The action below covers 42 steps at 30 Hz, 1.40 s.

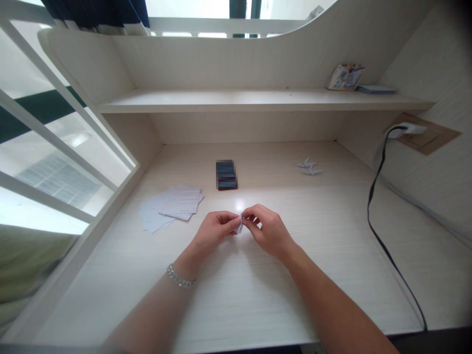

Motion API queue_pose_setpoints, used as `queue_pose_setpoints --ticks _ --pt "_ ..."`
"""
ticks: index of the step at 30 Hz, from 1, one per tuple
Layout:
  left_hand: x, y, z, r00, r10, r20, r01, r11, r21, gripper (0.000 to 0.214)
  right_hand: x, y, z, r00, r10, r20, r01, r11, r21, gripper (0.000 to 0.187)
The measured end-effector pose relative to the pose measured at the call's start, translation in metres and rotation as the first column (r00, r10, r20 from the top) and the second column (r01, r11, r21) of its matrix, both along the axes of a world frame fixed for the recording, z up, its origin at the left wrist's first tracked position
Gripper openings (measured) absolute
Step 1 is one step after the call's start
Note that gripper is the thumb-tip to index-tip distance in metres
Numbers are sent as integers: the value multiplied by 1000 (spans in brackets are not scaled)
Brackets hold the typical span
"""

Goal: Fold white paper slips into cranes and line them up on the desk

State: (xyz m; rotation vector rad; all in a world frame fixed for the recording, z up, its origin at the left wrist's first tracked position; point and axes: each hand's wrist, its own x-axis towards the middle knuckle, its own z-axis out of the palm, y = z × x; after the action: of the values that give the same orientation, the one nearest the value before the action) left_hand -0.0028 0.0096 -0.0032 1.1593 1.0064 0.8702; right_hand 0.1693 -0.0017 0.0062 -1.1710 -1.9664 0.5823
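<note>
Between my hands is a small folded piece of white paper (239,227), held just above the desk. My left hand (220,227) pinches its left side between thumb and fingers. From the other side, my right hand (266,228) pinches its upper right edge with thumb and forefinger. Most of the folded paper is covered by the fingers, so its shape is hard to make out. Loose sheets of white paper (180,201) lie fanned in an overlapping pile to the left. Small folded paper cranes (309,167) rest at the back right of the desk.
A dark rectangular object (226,174), blurred out, lies behind my hands. The pale desk (258,305) has a shelf (236,98) above its back, with a colourful packet (345,77) on it. A black cable (373,226) runs down the right side from a wall socket (427,133).
</note>
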Motion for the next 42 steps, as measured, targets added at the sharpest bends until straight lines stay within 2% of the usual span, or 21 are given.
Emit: queue_pose_setpoints --ticks 6,17,25,35,42 --pt "-1 0 0 999 -4 -34 4 1000 18 27 0 -3 4 996 -22 84 20 1000 24 3" --pt "0 -2 2 998 -16 -68 20 997 69 27 -1 -4 4 997 -33 73 34 999 -4 5" --pt "3 -3 1 999 47 25 -50 994 98 24 -4 -4 3 999 -43 15 42 998 51 8" --pt "6 -3 -2 986 122 111 -131 988 82 21 -11 -4 0 986 -114 125 99 988 120 11" --pt "8 -4 -3 979 149 141 -162 983 86 20 -12 -5 1 994 -91 56 85 991 106 13"
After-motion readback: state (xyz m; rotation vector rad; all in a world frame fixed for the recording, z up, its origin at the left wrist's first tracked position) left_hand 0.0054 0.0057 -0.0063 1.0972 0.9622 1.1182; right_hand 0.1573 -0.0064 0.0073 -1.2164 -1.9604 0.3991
